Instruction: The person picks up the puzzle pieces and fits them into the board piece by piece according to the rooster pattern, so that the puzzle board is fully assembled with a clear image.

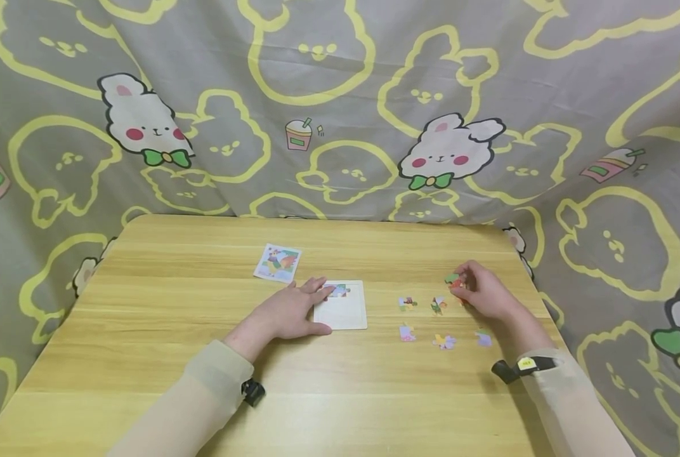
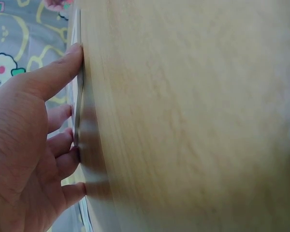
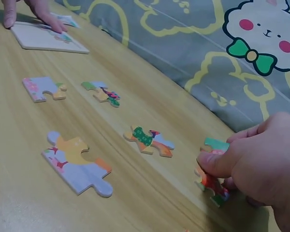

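My left hand (image 1: 297, 310) rests on the left side of a white puzzle tray (image 1: 342, 317), fingers spread over its upper left and thumb at its lower left edge. Joined puzzle pieces (image 1: 339, 291) lie along the tray's top, partly covered by the fingers. Seen edge-on in the left wrist view, the tray (image 2: 79, 29) has the thumb at its border. At the right, my right hand (image 1: 485, 292) pinches a green and orange-red puzzle piece (image 3: 213, 186) between thumb and fingers, close over the table; the hand hides part of it.
Several loose puzzle pieces lie between the tray and my right hand, among them a lilac one (image 1: 407, 333), a yellow-and-lilac one (image 1: 444, 341) and a green-and-orange one (image 1: 438, 306). A printed picture card (image 1: 278, 263) lies behind my left hand. A patterned curtain (image 1: 340, 127) hangs behind the table.
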`<state>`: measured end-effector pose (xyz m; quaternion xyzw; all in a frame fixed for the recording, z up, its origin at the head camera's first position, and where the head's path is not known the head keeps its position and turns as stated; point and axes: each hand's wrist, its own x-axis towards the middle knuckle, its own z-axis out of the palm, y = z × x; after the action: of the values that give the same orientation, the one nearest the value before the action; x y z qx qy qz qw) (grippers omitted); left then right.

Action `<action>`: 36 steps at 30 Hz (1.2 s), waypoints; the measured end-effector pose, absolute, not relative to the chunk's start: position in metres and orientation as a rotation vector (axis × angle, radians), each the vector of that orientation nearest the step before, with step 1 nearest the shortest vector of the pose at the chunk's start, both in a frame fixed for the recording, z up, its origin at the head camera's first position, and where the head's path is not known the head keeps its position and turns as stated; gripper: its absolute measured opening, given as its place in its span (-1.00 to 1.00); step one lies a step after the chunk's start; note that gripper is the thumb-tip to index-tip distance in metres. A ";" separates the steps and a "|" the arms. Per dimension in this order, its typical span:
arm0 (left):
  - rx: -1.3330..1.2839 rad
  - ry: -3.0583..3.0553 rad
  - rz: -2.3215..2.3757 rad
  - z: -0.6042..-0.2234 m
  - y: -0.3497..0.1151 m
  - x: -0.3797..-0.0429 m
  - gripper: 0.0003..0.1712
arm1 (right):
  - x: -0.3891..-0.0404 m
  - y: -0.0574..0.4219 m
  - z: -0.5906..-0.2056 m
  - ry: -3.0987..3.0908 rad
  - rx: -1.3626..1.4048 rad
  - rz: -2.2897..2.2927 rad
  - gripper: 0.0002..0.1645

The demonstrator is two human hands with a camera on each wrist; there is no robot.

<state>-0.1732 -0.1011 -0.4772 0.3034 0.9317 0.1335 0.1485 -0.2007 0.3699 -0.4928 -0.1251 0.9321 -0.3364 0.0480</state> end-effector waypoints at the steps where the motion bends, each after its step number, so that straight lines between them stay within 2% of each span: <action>1: 0.872 2.680 0.384 -0.477 -0.101 -0.173 0.11 | -0.200 0.370 -0.493 2.850 -0.397 -1.031 -0.56; 26: 0.864 2.672 0.404 -0.475 -0.103 -0.172 0.11 | -0.191 0.339 -0.480 2.825 -0.423 -1.350 -0.41; 36: 0.869 2.668 0.402 -0.475 -0.102 -0.172 0.11 | -0.189 0.322 -0.479 2.831 -0.456 -1.401 -0.47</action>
<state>-0.1723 -0.1021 -0.4753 0.3028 0.9301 0.1403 0.1531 -0.1888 0.3215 -0.4790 -0.1428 0.8868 -0.4389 -0.0252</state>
